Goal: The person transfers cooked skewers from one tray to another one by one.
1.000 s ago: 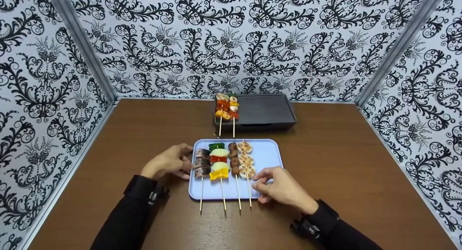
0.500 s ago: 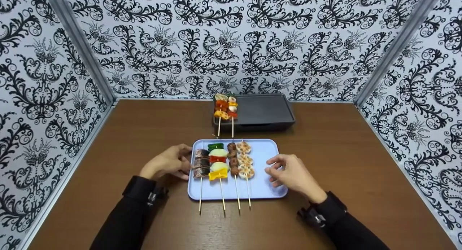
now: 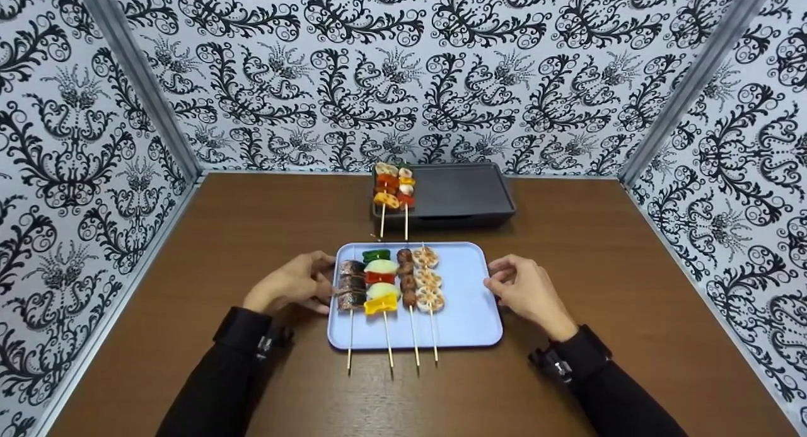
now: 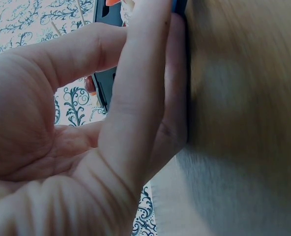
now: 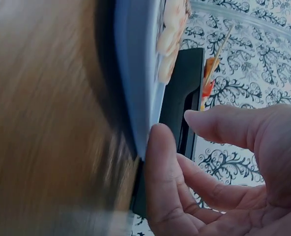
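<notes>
A pale blue tray (image 3: 463, 323) bears a row of skewers with their sticks poking past its front rim. From left to right lie a dark-skinned fish skewer (image 3: 352, 284), a vegetable skewer (image 3: 381, 279), a meatball skewer (image 3: 408, 279) and a pale lotus-root skewer (image 3: 429, 279). My left hand (image 3: 297, 282) grips the tray's left edge, its fingertips partly hidden in the left wrist view. At the right edge is my right hand (image 3: 526, 292), a fingertip (image 5: 160, 140) right at the rim and the thumb (image 5: 204, 123) held apart from it.
Behind the tray stands a dark grey griddle (image 3: 463, 191). Two more vegetable skewers (image 3: 386, 188) lie on its left end, sticks overhanging the front. Patterned walls (image 3: 403, 77) enclose the brown wooden table (image 3: 265, 216) at the back and sides.
My right hand has left the lotus-root skewer's stick and moved right, past the tray's interior, to its right edge. The left hand stays at the left edge.
</notes>
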The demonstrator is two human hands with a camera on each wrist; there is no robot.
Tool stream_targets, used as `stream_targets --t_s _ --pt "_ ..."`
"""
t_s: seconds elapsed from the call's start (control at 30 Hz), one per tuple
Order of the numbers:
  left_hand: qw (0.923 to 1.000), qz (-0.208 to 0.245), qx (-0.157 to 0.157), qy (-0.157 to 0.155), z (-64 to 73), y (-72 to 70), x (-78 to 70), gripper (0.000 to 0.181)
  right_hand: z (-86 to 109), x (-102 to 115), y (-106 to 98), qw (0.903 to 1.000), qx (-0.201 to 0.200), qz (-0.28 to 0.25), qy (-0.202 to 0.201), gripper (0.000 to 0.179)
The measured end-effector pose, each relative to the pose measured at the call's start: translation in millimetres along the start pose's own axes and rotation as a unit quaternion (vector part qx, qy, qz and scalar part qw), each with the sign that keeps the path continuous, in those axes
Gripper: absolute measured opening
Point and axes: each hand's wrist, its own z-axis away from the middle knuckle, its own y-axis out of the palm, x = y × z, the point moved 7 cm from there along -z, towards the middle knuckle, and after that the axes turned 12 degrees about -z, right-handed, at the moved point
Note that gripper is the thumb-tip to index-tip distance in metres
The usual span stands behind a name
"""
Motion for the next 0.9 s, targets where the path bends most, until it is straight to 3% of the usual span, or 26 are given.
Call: stream_targets --t_s 0.23,0.47,0.9 --pt "1.0000 -0.003 0.000 0.010 -0.1 0.8 -1.4 0.075 -1.5 -11 2 0.9981 0.044 -0.014 0.041 0.043" --pt "1.0000 -0.006 -0.004 0.000 0.7 0.7 -0.5 0.075 -5.4 -18 5 0.9947 0.065 -0.046 0.066 0.046" --pt "0.9999 -0.012 -0.005 -0.005 3.6 -1.1 -2.5 0.077 -9.9 -30 9 0.9794 0.104 -0.135 0.108 0.053"
